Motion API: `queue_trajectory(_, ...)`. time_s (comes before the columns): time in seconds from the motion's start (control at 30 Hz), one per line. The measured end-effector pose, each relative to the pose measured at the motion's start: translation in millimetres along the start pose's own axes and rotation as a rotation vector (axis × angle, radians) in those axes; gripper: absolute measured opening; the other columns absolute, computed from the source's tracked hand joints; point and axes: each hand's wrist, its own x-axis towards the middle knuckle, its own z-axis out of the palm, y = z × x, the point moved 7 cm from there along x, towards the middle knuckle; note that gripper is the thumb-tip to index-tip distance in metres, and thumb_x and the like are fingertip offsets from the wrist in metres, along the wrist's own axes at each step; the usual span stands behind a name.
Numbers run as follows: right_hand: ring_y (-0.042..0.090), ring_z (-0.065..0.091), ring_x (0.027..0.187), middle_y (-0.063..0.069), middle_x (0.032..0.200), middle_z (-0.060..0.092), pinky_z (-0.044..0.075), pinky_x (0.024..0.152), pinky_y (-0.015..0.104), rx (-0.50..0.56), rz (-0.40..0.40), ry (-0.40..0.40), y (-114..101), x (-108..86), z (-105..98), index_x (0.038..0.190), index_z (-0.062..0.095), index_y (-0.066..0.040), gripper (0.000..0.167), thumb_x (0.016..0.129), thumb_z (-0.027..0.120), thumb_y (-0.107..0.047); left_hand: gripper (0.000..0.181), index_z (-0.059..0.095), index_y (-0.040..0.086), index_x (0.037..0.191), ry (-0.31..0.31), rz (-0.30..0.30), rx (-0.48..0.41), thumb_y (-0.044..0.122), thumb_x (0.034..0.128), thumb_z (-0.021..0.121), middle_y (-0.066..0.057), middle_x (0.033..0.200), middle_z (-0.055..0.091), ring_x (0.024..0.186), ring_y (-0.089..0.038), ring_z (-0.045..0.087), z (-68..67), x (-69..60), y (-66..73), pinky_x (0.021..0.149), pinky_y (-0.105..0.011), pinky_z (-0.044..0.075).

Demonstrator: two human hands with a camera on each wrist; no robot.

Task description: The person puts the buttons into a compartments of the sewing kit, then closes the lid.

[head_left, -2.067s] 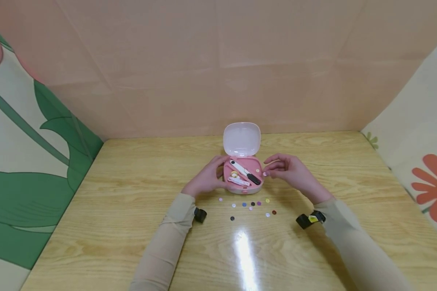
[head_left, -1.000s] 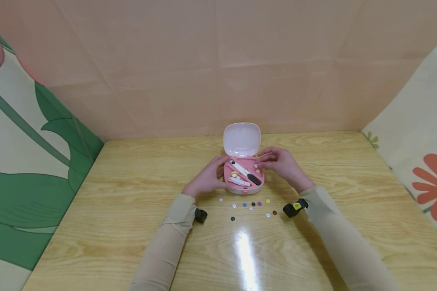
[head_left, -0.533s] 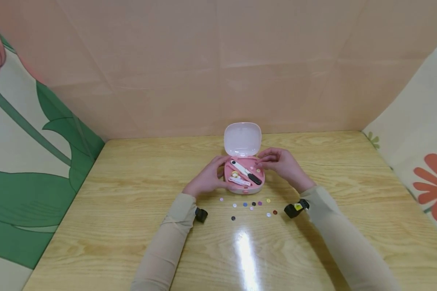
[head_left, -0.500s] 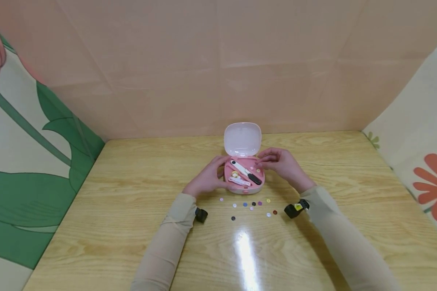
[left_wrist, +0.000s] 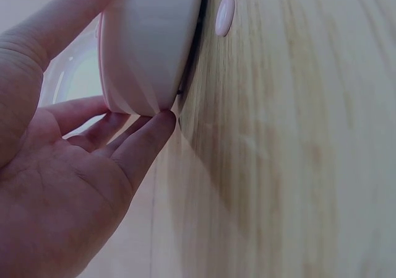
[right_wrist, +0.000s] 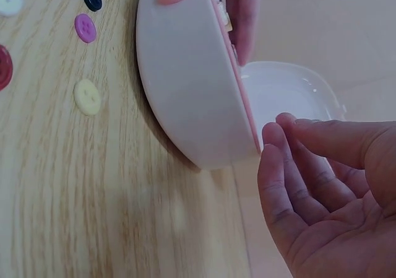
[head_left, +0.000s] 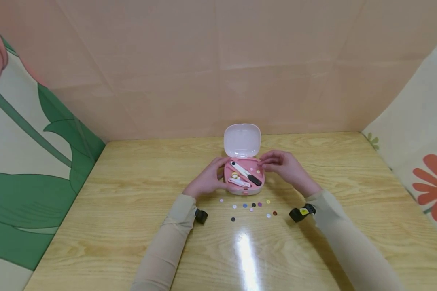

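A small pink-and-white box (head_left: 245,191) stands with its lid (head_left: 242,140) raised. Inside lie a white-and-black tool (head_left: 245,173), a white item with pink marks (head_left: 239,182), a small round yellow-and-white piece and two pale buttons at the right. My left hand (head_left: 208,178) grips the box's left side, thumb at the front and fingers behind, as the left wrist view (left_wrist: 74,166) also shows. My right hand (head_left: 285,167) is at the box's right rim, fingers bent and thumb near the fingertips; in the right wrist view nothing shows between them (right_wrist: 328,179).
Several loose buttons lie on the wooden table (head_left: 131,202) in front of the box, among them a yellow one (head_left: 268,201), a dark red one (head_left: 274,213), a blue one (head_left: 245,205) and a black one (head_left: 233,219). A pink cloth (head_left: 167,81) hangs behind the table.
My right hand moved over the box and let go of a pale pink button, which now lies inside; the hand has since drawn back slightly right. My left hand has kept its grip.
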Motion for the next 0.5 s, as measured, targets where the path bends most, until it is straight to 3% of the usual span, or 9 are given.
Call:
queue_trajectory(0.3, 0.026, 0.063, 0.103, 0.016, 0.113, 0.065, 0.054, 0.090, 0.033, 0.017, -0.032, -0.044, -6, -13.0, -3, 0.120, 0.056, 0.002, 0.031, 0.091, 0.063, -0.005, 0.097, 0.031, 0.016, 0.149, 0.005, -0.009, 0.001, 0.008, 0.0686, 0.085, -0.001, 0.135, 0.038, 0.130, -0.019, 0.040, -1.0, -0.6, -1.3, 0.106, -0.021, 0.037)
queue_trajectory(0.5, 0.024, 0.064, 0.100, 0.015, 0.110, 0.065, 0.055, 0.087, 0.029, 0.014, -0.055, -0.073, -10, -24.6, -3, 0.121, 0.054, 0.005, 0.033, 0.091, 0.064, -0.005, 0.097, 0.030, 0.015, 0.150, 0.001, -0.002, 0.009, 0.008, 0.0692, 0.085, -0.002, 0.134, 0.038, 0.130, -0.021, 0.040, -1.1, -0.7, -1.0, 0.106, -0.022, 0.037)
